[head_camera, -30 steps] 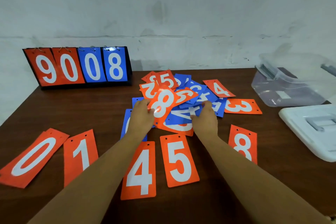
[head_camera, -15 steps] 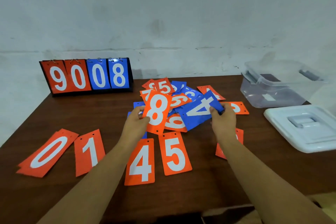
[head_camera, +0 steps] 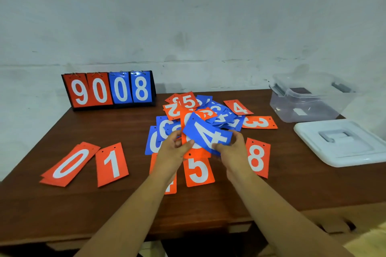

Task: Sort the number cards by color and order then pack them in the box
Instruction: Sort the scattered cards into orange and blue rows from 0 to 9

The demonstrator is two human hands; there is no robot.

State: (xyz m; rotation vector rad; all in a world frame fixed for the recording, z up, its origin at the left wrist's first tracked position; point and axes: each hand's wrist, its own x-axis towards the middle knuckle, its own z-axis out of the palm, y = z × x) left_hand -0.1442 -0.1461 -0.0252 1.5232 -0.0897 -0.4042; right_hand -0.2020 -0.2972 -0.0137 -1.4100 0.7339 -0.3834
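We see the right hand [head_camera: 231,150] with its fingers [head_camera: 219,146] curled round the near right end of a blue 4 card [head_camera: 206,133], which it holds tilted above the middle of the table [head_camera: 62,204]. The left hand [head_camera: 175,148] pinches an orange card [head_camera: 196,154] between thumb and fingers. This card sits right behind the blue one, so we cannot read its digit. Just beyond both hands lies the loose pile [head_camera: 211,110] of blue and orange cards, overlapping one another, with an orange 3 [head_camera: 259,122] and an orange 4 [head_camera: 238,107] at its right edge. Along the near side of the table orange cards lie face up in a row: a 0 [head_camera: 70,164] on the left with another orange card under it, a 1 [head_camera: 112,164] beside it, a card [head_camera: 170,186] largely hidden under the left forearm, a 5 [head_camera: 198,171], and an 8 [head_camera: 258,159] to the right of the right hand. The clear box [head_camera: 309,102] stands open at the far right corner, its white lid [head_camera: 342,144] lying on the table just nearer. A flip scoreboard [head_camera: 110,89] reading 9008 stands at the far left.
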